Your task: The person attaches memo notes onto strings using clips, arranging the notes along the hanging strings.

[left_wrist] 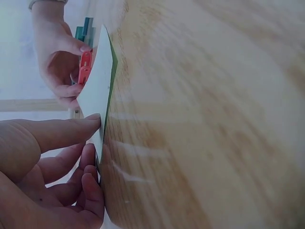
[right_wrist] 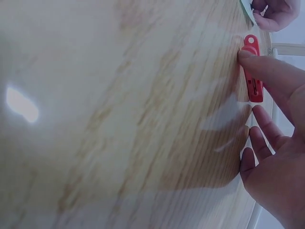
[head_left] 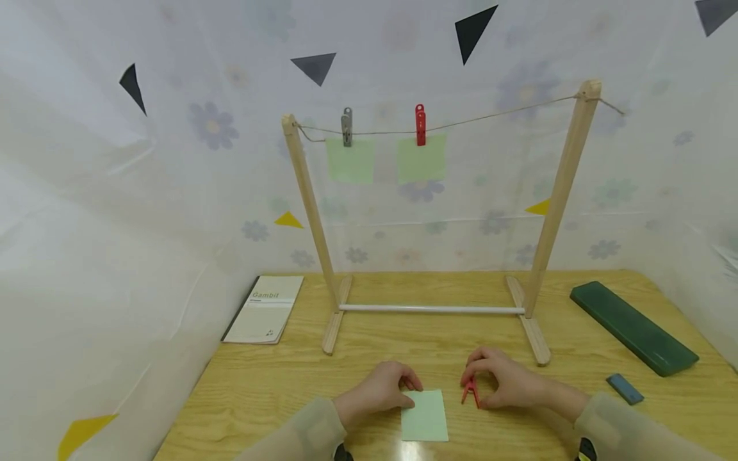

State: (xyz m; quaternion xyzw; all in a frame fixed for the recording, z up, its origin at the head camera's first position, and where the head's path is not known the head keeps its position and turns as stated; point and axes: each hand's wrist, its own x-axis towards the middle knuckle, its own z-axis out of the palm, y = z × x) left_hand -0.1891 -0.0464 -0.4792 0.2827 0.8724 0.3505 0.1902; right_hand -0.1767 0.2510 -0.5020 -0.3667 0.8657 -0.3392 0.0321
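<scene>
My left hand [head_left: 383,389] is at the left side of a pale green square paper [head_left: 425,420] on the table. The left wrist view shows its thumb on the paper [left_wrist: 97,90] and fingers curled at the other side, pinching the edge. To the right of the paper, my right hand [head_left: 510,382] pinches a red clothespin [head_left: 471,392] between thumb and fingers, close to the tabletop. In the right wrist view the thumb presses on the clothespin [right_wrist: 254,88], and the other fingers are bent near the wood.
Behind the hands stands a wooden frame [head_left: 559,192] with a string [head_left: 496,115]. A grey clothespin [head_left: 347,128] and a red one hold two green papers on it. A notebook [head_left: 265,310] lies left; a dark green case [head_left: 634,328] and a blue eraser-like block [head_left: 624,388] lie right.
</scene>
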